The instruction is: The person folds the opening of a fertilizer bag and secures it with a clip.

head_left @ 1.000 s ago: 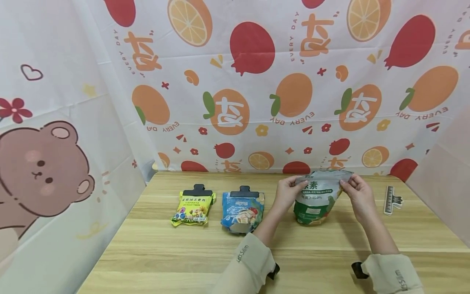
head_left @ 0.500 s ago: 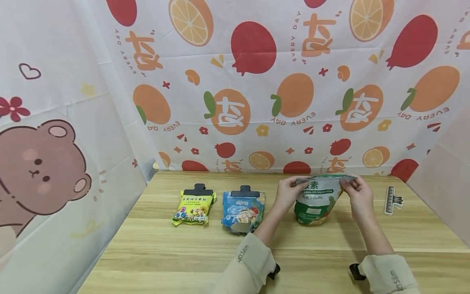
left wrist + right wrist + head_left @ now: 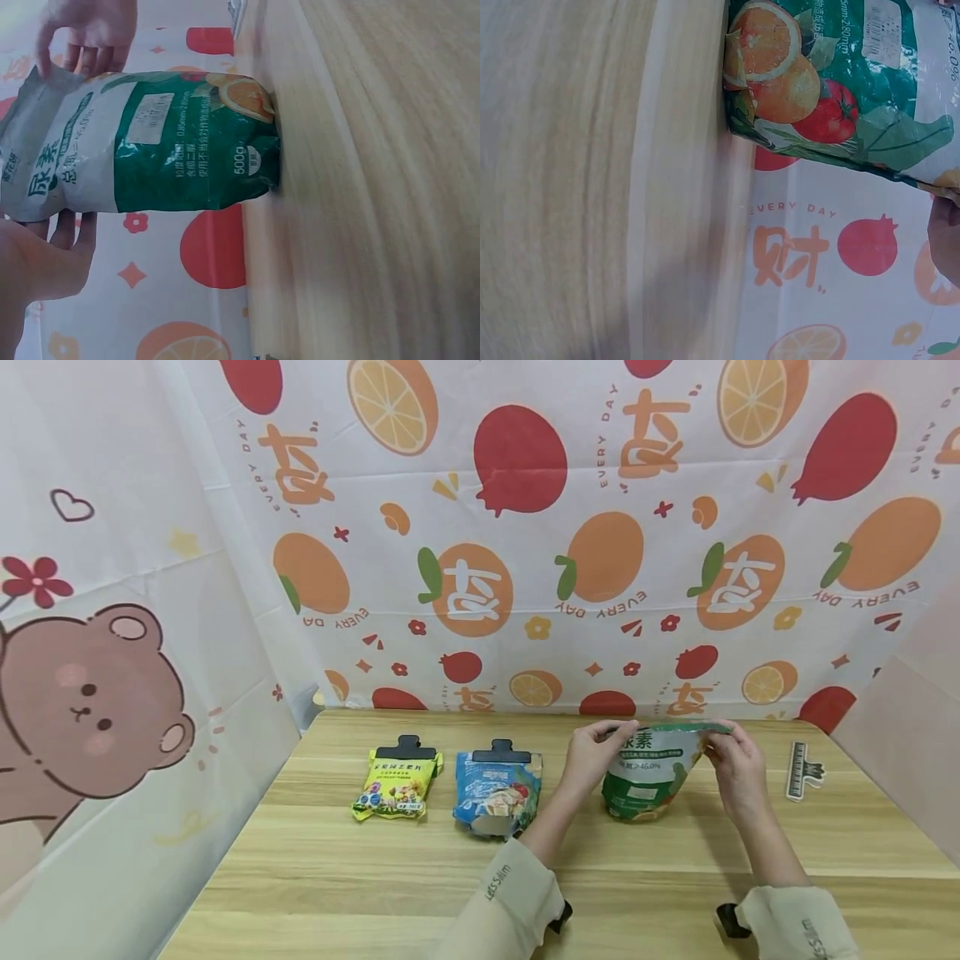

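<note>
A green and white plastic fertilizer bag (image 3: 641, 781) stands upright on the table, its top edge bent over so that a green strip shows along it. My left hand (image 3: 588, 758) pinches the top left corner of the bag. At the top right corner my right hand (image 3: 738, 768) grips the folded edge. The left wrist view has the bag (image 3: 187, 150) lying sideways in the picture, with its printed front, orange picture and 500g mark visible. From the right wrist, the bag's lower side (image 3: 885, 139) and only part of the right hand (image 3: 945, 232) appear.
To the left lie a blue bag (image 3: 495, 797) and a yellow bag (image 3: 397, 789), each with a black clip across its top. A striped black and white clip (image 3: 804, 770) lies at the right of the wooden table (image 3: 337, 893). Printed curtains surround the table.
The bag's top edge has come down and folded over; the grey upper band is now mostly hidden and a green strip shows instead. Both hands keep their hold at the corners.
</note>
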A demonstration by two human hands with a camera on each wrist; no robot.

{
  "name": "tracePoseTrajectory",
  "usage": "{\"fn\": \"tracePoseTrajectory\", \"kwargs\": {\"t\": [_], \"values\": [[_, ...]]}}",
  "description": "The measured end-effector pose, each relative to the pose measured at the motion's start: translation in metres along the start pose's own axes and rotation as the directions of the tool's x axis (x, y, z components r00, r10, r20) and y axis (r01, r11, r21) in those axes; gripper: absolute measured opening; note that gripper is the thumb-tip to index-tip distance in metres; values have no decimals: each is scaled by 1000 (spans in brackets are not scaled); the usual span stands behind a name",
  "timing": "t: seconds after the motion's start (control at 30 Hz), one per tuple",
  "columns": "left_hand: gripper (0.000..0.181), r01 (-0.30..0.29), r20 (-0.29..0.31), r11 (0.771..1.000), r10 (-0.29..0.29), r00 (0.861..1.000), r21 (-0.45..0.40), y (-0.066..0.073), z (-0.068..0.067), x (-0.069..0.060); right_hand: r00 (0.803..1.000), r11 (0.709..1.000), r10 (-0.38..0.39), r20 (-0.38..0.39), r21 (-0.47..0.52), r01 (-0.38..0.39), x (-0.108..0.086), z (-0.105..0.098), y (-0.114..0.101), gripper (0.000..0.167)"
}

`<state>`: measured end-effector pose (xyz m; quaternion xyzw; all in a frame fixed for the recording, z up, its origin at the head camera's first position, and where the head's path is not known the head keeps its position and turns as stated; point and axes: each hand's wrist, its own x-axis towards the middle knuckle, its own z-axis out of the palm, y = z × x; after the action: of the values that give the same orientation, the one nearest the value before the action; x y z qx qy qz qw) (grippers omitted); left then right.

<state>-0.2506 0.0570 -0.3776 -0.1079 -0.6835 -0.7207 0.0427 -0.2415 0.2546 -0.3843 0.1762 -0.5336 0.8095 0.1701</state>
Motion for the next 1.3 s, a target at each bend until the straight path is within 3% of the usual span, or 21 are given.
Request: {"fn": "tracePoseTrajectory", "kwargs": {"t": [0.1, 0.27, 0.43, 0.6, 0.83, 1.03, 1.3], "values": [[23, 12, -2, 1000, -12, 1000, 2, 1, 1, 0, 999, 1000, -2, 44, 8, 2, -1, -2, -1, 31], [20, 15, 25, 1000, -15, 1000, -14, 3, -1, -2, 998, 999, 34, 49, -32, -32, -2, -2, -3, 31], [21, -10, 62, 1000, 10, 998, -3, 0, -4, -4, 996, 997, 68, 64, 20, -69, -2, -3, -4, 19], [23, -1, 89, 1000, 2, 996, -15, -4, -6, -5, 994, 995, 72, 83, 69, -78, -4, -5, -1, 23], [20, 12, 67, 999, -10, 998, -33, -5, -5, -5, 990, 989, 101, 101, 102, -111, -5, -6, 1, 27], [16, 29, 39, 999, -29, 999, -14, -6, -4, -4, 985, 984, 166, 43, 60, -168, -5, -5, 1, 21], [12, 13, 21, 999, -14, 1000, 43, -1, -1, -2, 981, 985, 169, -91, 48, -166, -2, 1, 5, 17]]}}
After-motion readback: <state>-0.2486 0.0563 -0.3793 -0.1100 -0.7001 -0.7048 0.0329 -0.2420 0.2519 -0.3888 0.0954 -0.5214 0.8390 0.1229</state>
